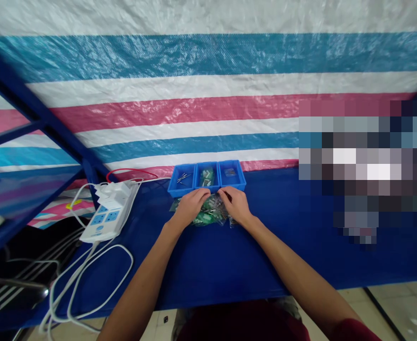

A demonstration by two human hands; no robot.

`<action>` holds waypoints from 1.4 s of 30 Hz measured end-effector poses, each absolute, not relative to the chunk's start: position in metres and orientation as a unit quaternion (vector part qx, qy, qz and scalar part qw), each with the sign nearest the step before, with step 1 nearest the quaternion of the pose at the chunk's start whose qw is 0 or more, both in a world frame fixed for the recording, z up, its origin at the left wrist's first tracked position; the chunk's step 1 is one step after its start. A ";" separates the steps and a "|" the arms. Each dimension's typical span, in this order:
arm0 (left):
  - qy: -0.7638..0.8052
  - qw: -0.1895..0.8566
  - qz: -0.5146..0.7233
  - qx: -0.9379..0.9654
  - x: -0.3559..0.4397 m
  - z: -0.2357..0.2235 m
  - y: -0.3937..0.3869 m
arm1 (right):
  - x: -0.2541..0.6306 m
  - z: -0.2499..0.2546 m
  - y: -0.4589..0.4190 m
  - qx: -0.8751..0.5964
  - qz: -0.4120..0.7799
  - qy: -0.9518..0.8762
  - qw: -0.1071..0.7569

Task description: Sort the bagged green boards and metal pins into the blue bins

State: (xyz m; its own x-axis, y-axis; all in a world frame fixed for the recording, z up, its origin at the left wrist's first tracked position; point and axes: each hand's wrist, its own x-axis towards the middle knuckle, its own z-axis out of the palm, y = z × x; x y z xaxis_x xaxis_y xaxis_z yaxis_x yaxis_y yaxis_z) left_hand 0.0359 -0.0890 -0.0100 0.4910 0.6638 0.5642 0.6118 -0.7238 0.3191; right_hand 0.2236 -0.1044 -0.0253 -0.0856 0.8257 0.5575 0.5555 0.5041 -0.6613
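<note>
My left hand (191,207) and my right hand (238,204) face each other just in front of three small blue bins. The fingers of both are bent and pressed together, and what lies between the fingertips is too small to make out. Beneath and between them is a pile of clear plastic bags (208,215) with green pieces and thin metal parts. The left bin (179,193) contains a few thin metal rods (183,178). Green and whitish pieces (207,177) fill part of the middle bin. Inside the right bin (237,183) lies a small clear packet (230,172).
To the left, a white power strip (100,231) with plugged-in adapters (113,193) rests on the blue tabletop (215,265). Its white cable (132,260) loops over the front edge. A striped plastic sheet (194,111) hangs behind. The area at right is pixelated.
</note>
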 end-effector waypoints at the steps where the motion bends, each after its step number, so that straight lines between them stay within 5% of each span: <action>1: 0.358 0.039 0.367 0.858 0.037 -0.012 -0.089 | 0.224 -0.024 -0.105 -0.475 0.143 -0.719 0.487; 7: 0.400 0.100 0.468 0.782 0.048 -0.013 -0.096 | 0.223 -0.022 -0.108 -0.435 0.161 -0.737 0.491; 20: 0.419 0.150 0.487 0.752 0.052 -0.011 -0.102 | 0.220 -0.024 -0.108 -0.392 0.170 -0.768 0.476; 42: 0.373 0.023 0.462 0.805 0.050 -0.011 -0.101 | 0.223 -0.027 -0.105 -0.447 0.149 -0.740 0.479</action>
